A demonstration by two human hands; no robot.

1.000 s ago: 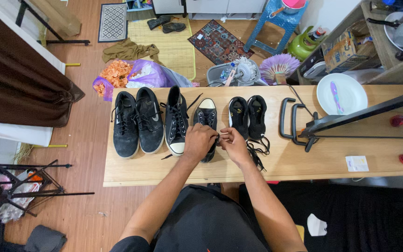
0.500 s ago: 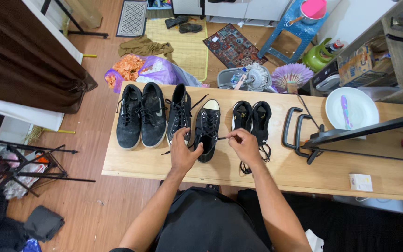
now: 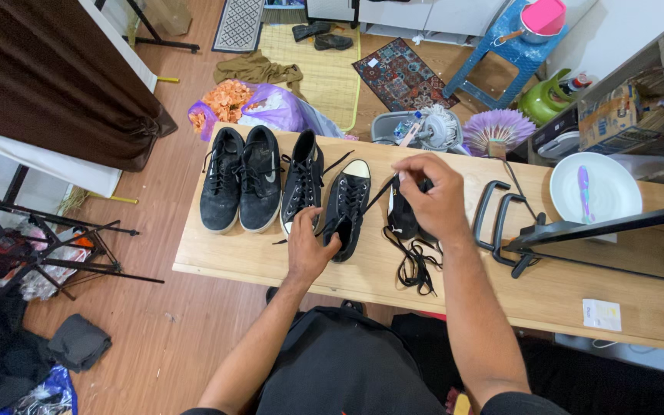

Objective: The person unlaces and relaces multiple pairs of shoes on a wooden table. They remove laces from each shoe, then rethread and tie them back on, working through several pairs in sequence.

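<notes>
While pinning black sneaker (image 3: 347, 211) heel on counter (image 3: 224, 257), L hand (image 3: 310, 250) clamps it; R hand (image 3: 429, 196) pinches lace (image 3: 378, 194), taut toward 2 o'clock. Shoe long axis 12–6, toe at 12; L hand nearer, R w/ lace end.

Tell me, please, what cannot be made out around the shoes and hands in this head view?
- Third pair of shoes: mostly hidden behind the right hand.
- Heel of the white-toed shoe: covered by the left hand.
- Lace end in the right fingers: too small to tell.
</notes>
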